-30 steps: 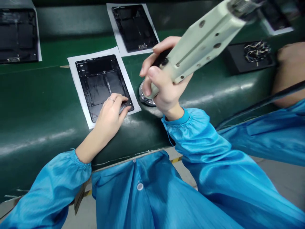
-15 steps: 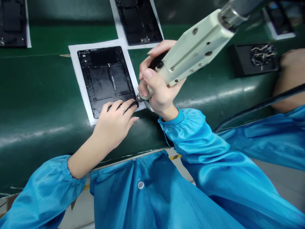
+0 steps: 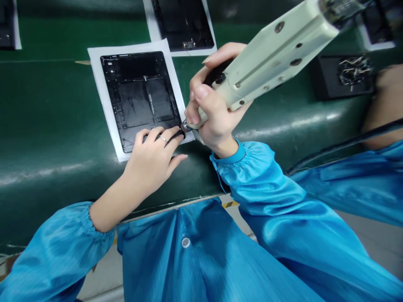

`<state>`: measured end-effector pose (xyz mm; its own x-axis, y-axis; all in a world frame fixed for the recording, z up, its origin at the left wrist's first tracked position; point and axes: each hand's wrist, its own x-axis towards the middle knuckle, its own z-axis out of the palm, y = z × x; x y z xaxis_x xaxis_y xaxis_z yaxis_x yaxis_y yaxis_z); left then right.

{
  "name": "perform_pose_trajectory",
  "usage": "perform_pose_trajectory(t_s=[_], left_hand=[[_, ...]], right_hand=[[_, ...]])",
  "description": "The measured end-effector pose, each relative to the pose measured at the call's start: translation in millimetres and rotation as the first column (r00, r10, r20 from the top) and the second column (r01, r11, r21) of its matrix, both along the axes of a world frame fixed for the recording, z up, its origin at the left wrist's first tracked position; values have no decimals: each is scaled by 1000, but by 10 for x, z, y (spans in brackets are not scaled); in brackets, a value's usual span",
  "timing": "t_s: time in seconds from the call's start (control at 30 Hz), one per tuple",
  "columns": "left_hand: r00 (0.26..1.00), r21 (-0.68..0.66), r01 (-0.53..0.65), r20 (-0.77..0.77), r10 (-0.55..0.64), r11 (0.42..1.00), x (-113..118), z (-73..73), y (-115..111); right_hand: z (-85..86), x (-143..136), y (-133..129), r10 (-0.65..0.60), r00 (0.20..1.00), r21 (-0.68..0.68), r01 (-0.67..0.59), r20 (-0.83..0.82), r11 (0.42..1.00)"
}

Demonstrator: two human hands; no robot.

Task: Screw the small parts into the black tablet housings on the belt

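A black tablet housing lies on a white sheet on the green bench. My left hand, with a ring on one finger, rests on the lower edge of the housing, its fingers apart and bent over that edge; something dark shows under them. My right hand is wrapped round a pale green electric screwdriver. The driver slants down to the left, and its metal tip is at the housing's lower right corner. Whether a screw sits under the tip is too small to tell.
More black housings on white sheets lie farther back. A black box with tangled wiry parts stands at right, near a co-worker's blurred arm. A dark cable crosses below it.
The housing and its sheet appear slightly higher in view. The driver and my right hand appear a little farther right, the tip still at the same corner. My left hand has barely moved.
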<state>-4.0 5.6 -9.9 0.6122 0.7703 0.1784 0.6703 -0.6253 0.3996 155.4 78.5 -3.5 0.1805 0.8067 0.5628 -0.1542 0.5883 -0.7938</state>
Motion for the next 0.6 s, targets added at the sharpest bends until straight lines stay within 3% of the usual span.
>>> perform_pose_trajectory(t_s=[0.43,0.6], left_hand=[[999,-9,-14,28,15,1000,-2,-17,17],[1000,-30,-19,1,19,999,-1,21,9]], right_hand=[[-11,12,-7,-2,1000,-40,2,3,999],[-76,-37,47,52,997,146,-42,-64,988]])
